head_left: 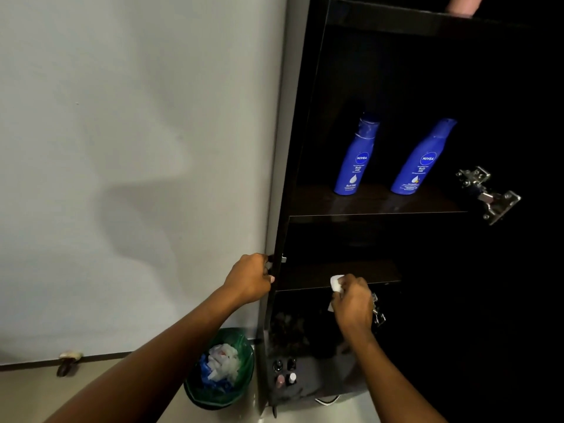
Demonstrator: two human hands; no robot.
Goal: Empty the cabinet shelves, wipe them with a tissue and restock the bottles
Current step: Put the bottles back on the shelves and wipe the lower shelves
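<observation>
A tall dark cabinet (308, 123) stands open beside a pale wall. Two blue Nivea bottles, one on the left (355, 158) and one on the right (422, 160), stand upright on its upper shelf (375, 206). My left hand (251, 277) grips the cabinet's left side panel at the height of the lower shelf. My right hand (354, 303) holds a crumpled white tissue (336, 283) against the front edge of the lower shelf (351, 271), which carries nothing visible.
A green-lined bin (221, 370) with white and blue waste sits on the floor left of the cabinet. Several small bottles (285, 374) stand on the bottom level. Metal door hinges, upper (488, 193) and lower (378, 312), jut out at the right.
</observation>
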